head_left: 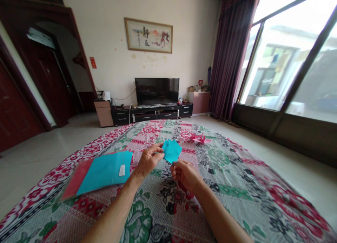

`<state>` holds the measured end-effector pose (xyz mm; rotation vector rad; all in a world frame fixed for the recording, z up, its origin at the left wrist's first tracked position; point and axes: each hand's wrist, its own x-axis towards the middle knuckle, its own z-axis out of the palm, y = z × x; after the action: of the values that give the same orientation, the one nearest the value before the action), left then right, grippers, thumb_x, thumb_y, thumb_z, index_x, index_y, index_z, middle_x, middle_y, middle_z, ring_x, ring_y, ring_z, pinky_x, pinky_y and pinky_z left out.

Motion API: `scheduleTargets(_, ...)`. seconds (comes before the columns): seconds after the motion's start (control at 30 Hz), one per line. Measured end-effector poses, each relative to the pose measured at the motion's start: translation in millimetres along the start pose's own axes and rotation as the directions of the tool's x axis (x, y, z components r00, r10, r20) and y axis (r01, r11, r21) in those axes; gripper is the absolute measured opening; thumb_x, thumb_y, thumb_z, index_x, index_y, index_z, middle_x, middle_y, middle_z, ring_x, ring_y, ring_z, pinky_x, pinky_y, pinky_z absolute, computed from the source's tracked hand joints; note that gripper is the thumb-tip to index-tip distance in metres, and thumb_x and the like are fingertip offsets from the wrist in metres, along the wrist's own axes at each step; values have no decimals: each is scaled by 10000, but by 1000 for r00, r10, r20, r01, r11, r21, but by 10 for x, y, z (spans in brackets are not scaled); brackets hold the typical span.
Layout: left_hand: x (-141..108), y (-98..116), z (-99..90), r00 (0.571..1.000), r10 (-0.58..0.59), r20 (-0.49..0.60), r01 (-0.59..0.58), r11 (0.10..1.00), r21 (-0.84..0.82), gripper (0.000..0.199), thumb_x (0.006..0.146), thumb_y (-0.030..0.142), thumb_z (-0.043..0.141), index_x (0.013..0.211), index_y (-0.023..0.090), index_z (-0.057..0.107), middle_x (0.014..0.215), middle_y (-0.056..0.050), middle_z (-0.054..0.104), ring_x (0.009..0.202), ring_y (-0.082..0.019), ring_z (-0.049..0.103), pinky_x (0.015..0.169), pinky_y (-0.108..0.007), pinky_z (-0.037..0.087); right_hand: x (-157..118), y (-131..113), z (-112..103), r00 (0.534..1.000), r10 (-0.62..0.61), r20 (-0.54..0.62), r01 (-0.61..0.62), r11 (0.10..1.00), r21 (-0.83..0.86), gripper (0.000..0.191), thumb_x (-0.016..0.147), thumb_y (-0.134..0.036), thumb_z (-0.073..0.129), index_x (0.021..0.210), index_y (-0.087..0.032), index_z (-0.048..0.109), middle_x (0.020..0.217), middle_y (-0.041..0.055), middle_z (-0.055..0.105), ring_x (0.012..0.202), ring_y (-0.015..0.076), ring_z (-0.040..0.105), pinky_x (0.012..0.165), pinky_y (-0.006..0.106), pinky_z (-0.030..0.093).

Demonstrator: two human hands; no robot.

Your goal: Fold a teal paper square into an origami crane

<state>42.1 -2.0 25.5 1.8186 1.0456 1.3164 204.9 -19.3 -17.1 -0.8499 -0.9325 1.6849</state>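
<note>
A folded piece of blue paper is held up between both hands over the table. My left hand pinches its left corner between thumb and fingers. At its lower corner, the fingertips of my right hand are closed on the paper, the other fingers curled in. Small points stick up along the paper's top edge. Beyond my hands, pink folded paper cranes rest on the cloth, apart from both hands.
A clear packet of blue and red paper sheets with a white label lies left of my left arm. The round table wears a flowered cloth. Past its far edge stand a television and a low black cabinet.
</note>
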Motion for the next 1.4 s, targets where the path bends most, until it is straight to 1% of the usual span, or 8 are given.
scheduleTargets(0.2,-21,31,13,970,236,-64,-215,947,238,93,708,193,561,724,187,652,1248,-63,559,1171,-240,482,1018,-412,344,-11,6,57,998,-33,-58,32,999,-16,210,618,-297,662,666,-165,506,573,-20,578,448,61,491,432,169,394)
scheduleTargets(0.33,-48,89,33,925,376,-44,-339,873,351,115,721,166,555,753,189,663,1167,-69,584,1069,-218,534,938,-382,423,-11,19,49,997,-51,-63,52,999,7,224,617,-305,685,680,-156,530,603,-9,590,473,62,499,452,171,402)
scheduleTargets(0.6,-56,113,57,909,416,-12,-384,849,364,107,725,161,564,755,173,666,881,-61,621,875,-184,592,799,-308,477,-12,47,29,993,-111,-47,112,994,6,248,629,-345,715,712,-158,574,661,-12,600,534,69,518,514,185,430)
scheduleTargets(0.73,-52,98,53,941,338,-27,-314,898,309,124,744,194,558,779,166,673,782,-43,649,732,-157,601,694,-267,482,-6,65,21,991,-124,-58,125,992,3,258,633,-363,722,720,-166,578,680,-10,610,554,77,526,539,195,434)
scheduleTargets(0.87,-56,78,52,989,135,-56,-122,973,194,209,753,255,562,890,156,686,761,-34,676,649,-149,596,612,-248,469,-7,69,25,988,-144,-47,143,989,-24,238,649,-377,706,732,-182,597,701,-11,620,576,91,530,569,210,443)
scheduleTargets(0.97,-57,69,60,1000,17,-22,-16,999,51,299,754,276,558,1000,148,670,772,-33,692,674,-164,610,616,-248,468,-7,66,27,984,-170,-60,167,984,-57,219,659,-368,692,770,-191,625,740,-3,631,612,107,539,592,223,455)
scheduleTargets(1.2,-50,67,95,999,-37,-29,39,998,52,348,747,279,555,1050,152,671,663,2,670,565,-134,552,542,-226,416,-2,59,24,976,-206,-67,194,970,-148,260,660,-354,677,847,-173,667,792,25,640,653,132,548,614,243,468)
scheduleTargets(1.4,-51,114,91,996,-83,-19,83,997,9,336,736,265,549,1025,157,683,658,6,679,586,-146,590,552,-226,433,-10,57,17,969,-239,-63,230,965,-122,240,680,-383,661,850,-213,665,836,15,643,639,125,547,593,244,470)
